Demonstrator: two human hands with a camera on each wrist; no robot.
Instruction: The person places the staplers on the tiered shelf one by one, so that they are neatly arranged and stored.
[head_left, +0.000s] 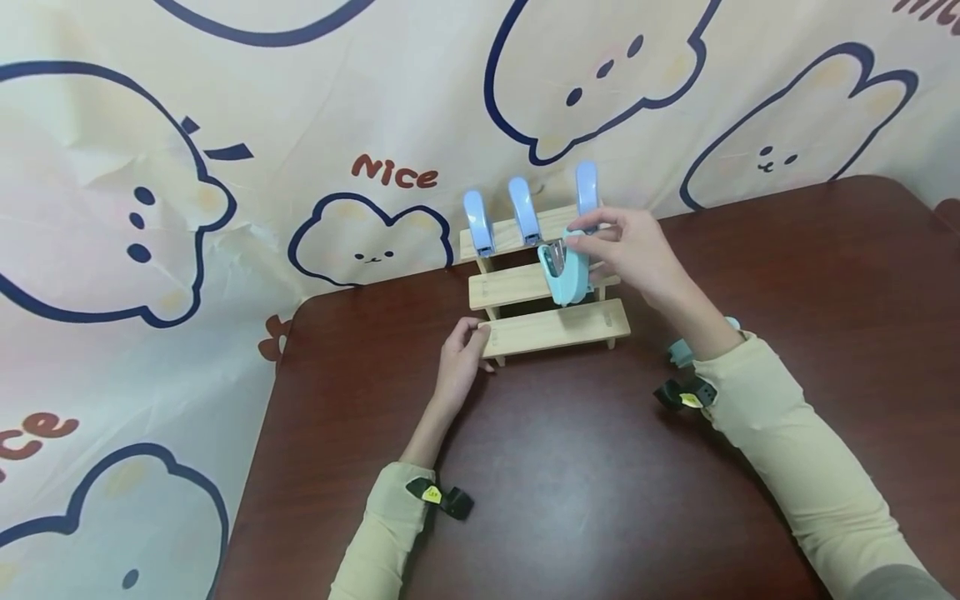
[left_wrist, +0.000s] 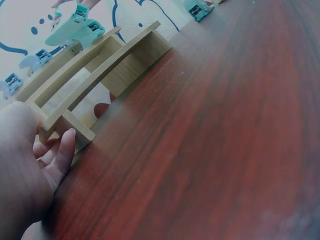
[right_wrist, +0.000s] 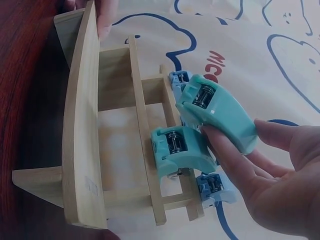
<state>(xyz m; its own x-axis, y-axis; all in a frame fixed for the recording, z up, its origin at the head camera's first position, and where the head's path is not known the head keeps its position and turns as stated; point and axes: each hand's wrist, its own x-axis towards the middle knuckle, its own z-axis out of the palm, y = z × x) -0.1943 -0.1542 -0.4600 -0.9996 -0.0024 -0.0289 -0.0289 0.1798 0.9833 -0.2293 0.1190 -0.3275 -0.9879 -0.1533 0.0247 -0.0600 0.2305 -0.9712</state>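
A three-tier wooden stand is on the table. My left hand grips the left end of its lowest step, and the left wrist view shows fingers around the end support. Above the middle step, my right hand pinches a teal spring clip by its handle end, the spring showing. Another teal clip sits on the middle step near its right end, largely hidden in the head view. Three blue clips stand along the top step: left, middle and right.
More teal plastic lies on the table to the right, partly covered by my right forearm. Behind the stand hangs a cartoon-print cloth. The dark wooden table extends in front. Each wrist wears a black camera strap.
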